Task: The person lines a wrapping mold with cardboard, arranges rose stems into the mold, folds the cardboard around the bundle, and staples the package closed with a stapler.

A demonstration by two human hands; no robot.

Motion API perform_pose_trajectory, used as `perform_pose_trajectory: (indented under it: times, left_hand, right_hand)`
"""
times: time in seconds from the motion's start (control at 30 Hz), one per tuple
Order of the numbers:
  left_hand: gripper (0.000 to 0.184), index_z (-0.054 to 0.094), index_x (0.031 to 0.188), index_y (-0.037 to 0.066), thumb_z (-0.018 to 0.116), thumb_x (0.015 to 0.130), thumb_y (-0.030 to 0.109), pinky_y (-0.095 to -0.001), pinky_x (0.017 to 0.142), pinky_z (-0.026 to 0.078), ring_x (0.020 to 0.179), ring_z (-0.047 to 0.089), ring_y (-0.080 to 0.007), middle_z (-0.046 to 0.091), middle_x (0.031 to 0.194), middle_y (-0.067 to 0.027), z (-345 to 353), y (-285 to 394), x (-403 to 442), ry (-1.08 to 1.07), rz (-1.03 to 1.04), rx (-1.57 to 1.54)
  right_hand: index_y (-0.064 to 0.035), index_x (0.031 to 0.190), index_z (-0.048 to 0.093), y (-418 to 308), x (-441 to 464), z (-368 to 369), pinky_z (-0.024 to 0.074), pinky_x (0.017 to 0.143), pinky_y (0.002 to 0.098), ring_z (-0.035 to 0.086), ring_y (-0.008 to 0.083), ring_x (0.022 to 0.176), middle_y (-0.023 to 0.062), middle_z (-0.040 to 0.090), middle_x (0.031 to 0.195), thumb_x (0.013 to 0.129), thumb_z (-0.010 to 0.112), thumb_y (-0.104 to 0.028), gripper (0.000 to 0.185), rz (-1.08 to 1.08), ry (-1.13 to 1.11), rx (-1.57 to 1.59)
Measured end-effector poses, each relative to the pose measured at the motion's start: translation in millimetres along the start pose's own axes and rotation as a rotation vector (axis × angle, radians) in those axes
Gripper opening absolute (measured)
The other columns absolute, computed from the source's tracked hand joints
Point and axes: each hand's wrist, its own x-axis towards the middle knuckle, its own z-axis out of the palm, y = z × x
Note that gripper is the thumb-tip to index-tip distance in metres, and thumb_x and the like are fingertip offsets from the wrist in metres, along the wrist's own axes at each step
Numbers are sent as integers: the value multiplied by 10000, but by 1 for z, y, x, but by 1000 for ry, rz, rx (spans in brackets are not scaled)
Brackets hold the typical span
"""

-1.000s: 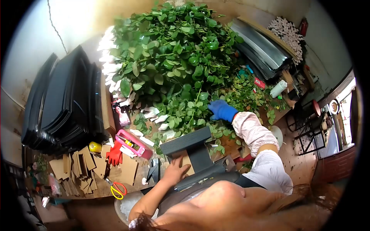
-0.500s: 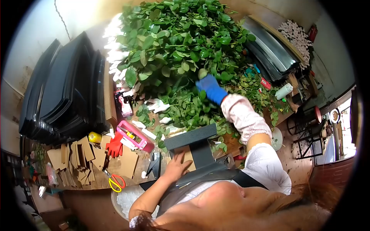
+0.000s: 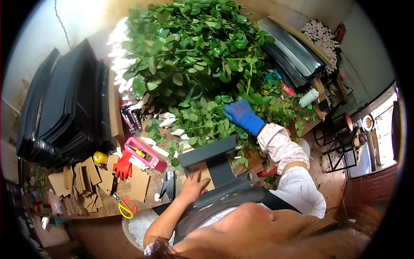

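Observation:
My bare left hand [image 3: 195,187] lies with fingers stretched out on a piece of brown cardboard [image 3: 210,183]. That cardboard rests against a dark ridged board [image 3: 208,152] in front of my body. In a blue glove, my right hand [image 3: 243,115] is at the near edge of a big heap of leafy green stems [image 3: 194,52]. Its fingers look curled and slightly blurred, seemingly closed on a leafy stem [image 3: 250,75] that rises just above it. Loose leafy stems [image 3: 202,123] spread between the glove and the board.
Stacked black sheets [image 3: 64,103] stand at the left, another stack [image 3: 297,47] at the back right. A pink holder [image 3: 146,155], a red glove [image 3: 123,166], scissors [image 3: 125,207], yellow tape [image 3: 100,157] and cardboard pieces [image 3: 82,183] lie on the left of the table.
My right hand has moved back toward me and slightly right, out of the deeper leaves, and a stem now shows above it. My left hand stays on the cardboard. The view shifted slightly.

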Motion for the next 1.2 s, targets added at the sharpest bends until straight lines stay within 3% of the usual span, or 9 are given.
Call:
perform_pose_trajectory:
  times: [0.13, 0.2, 0.37, 0.53, 0.67, 0.77, 0.87, 1.0, 1.2]
  left_hand:
    - [560, 621, 1332, 270, 798, 801, 281, -483, 1067, 452, 1325, 420, -444, 389, 1506, -233, 0, -4, 1, -18, 27, 10]
    - [554, 625, 1325, 271, 800, 799, 279, -481, 1067, 448, 1316, 425, -444, 391, 1503, -233, 1, -3, 2, -15, 37, 18]
    - [544, 632, 1296, 269, 805, 780, 280, -481, 1063, 451, 1308, 431, -443, 399, 1494, -229, 6, -4, 2, 9, 25, 20]
    - [543, 614, 1302, 264, 781, 787, 298, -486, 1058, 450, 1313, 423, -435, 387, 1502, -223, 9, -6, -1, 22, 14, 13]
    - [534, 610, 1300, 268, 776, 794, 298, -483, 1051, 451, 1314, 416, -435, 388, 1503, -221, 8, -6, -2, 33, 29, 24]
    - [543, 607, 1306, 269, 779, 791, 294, -480, 1049, 454, 1314, 417, -435, 393, 1498, -218, 11, -7, -1, 29, 24, 29]
    - [548, 609, 1305, 265, 784, 787, 290, -485, 1051, 453, 1314, 418, -433, 397, 1494, -218, 9, -6, -1, 24, 21, -2]
    - [547, 612, 1300, 260, 788, 783, 284, -492, 1051, 452, 1313, 420, -432, 402, 1487, -220, 11, -7, -2, 47, 23, 1]
    - [539, 612, 1291, 252, 785, 782, 285, -492, 1050, 449, 1311, 419, -433, 403, 1485, -228, 10, -8, -2, 38, 41, -3]
  right_hand:
    - [-188, 987, 685, 15, 50, -44, 511, 631, 422, 675, 275, 681, 71, 693, 779, 962, 593, -406, 238, 72, 242, 132]
    - [-140, 1128, 725, 11, 74, -63, 563, 714, 374, 724, 270, 799, 109, 751, 969, 958, 635, -326, 267, 112, 463, 281]
    - [-93, 1217, 702, -36, 101, -100, 553, 845, 335, 723, 252, 953, 110, 740, 1097, 955, 676, -178, 276, 49, 784, 749]
    - [-142, 1401, 562, -13, 92, -69, 412, 1114, 451, 543, 338, 1296, 124, 598, 1386, 832, 668, -95, 581, -218, 166, 471]
    - [-158, 1425, 518, 23, 57, -5, 327, 1192, 431, 466, 280, 1378, 130, 522, 1456, 830, 676, -175, 615, -330, -171, -35]
    - [-161, 1362, 562, 45, 29, 49, 419, 1092, 442, 567, 272, 1276, 131, 617, 1335, 894, 598, -189, 469, -371, -229, -213]
    - [-158, 1265, 609, 31, 24, 69, 485, 912, 441, 668, 263, 1085, 80, 706, 1132, 943, 509, -181, 339, -129, -578, -209]
    - [-119, 1168, 650, -12, -30, 100, 467, 747, 429, 679, 248, 842, 84, 700, 919, 949, 512, -173, 265, -14, -251, -244]
    - [-90, 1335, 572, -6, -45, 58, 446, 786, 467, 614, 316, 910, 119, 643, 1076, 875, 537, -131, 463, -110, -359, -158]
